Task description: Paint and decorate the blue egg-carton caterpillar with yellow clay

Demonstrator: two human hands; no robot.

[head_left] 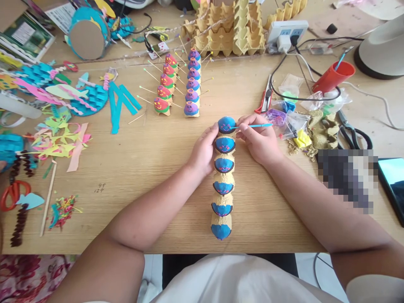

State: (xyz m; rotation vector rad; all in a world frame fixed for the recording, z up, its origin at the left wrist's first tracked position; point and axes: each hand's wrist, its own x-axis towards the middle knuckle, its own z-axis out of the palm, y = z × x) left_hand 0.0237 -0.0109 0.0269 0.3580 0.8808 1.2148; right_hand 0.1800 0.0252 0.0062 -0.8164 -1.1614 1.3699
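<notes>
A strip of egg-carton cups (pixel 224 165) lies lengthwise before me, each cup capped in blue with a dark rim and small pink face marks. My left hand (pixel 205 149) grips the strip along its left side near the far end, thumb by the farthest cup. In my right hand (pixel 259 141) a thin blue stick tool (pixel 260 125) is pinched, its tip touching the smiling face on that farthest cup. Beyond it stand a red-and-green egg-carton strip (pixel 165 86) and a purple-and-blue one (pixel 192 84), both with pins stuck out at the sides.
At right are a red utility knife (pixel 265 94), bags of coloured clay (pixel 285 118), black scissors (pixel 355 132), a red cup (pixel 333 76) and a phone (pixel 393 185). Egg cartons (pixel 221 40) and a power strip (pixel 287 31) stand behind. Paper scraps (pixel 59 139) and orange-handled scissors (pixel 14 193) lie left.
</notes>
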